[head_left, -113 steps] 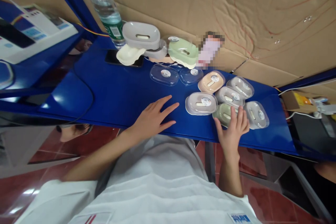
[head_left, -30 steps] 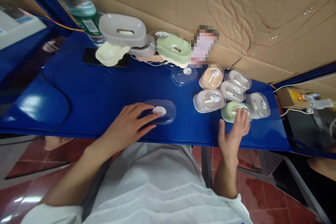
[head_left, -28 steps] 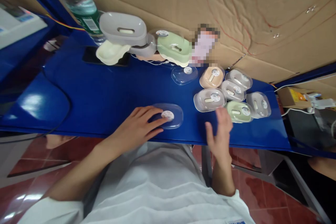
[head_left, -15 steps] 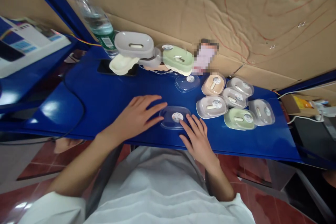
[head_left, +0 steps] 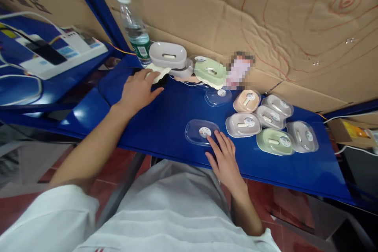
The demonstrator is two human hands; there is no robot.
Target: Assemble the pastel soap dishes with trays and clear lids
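Note:
My left hand (head_left: 138, 88) reaches to the back left, fingers spread, thumb apart, its fingertips at a cream wavy-edged tray (head_left: 161, 71). Part of that tray is hidden under the fingers, so a grip on it does not show. My right hand (head_left: 226, 155) rests with fingers stretched out at the right side of a clear plastic lid (head_left: 195, 132) bearing a round sticker. Just behind the cream tray stands a grey soap-dish-like box (head_left: 168, 55) without a lid. Beside it lies a green one (head_left: 210, 71) on a cream wavy-edged piece.
Several lidded boxes, among them a peach one (head_left: 246, 101) and a green one (head_left: 274, 141), sit at right. Another clear lid (head_left: 218, 96) lies behind. A water bottle (head_left: 136, 33) stands back left, a blurred phone-like object (head_left: 238, 70) against the cardboard (head_left: 201, 8).
My left hand has moved from the clear lid, back and left, to the cream tray. My right hand stays at the lid. The view has shifted slightly.

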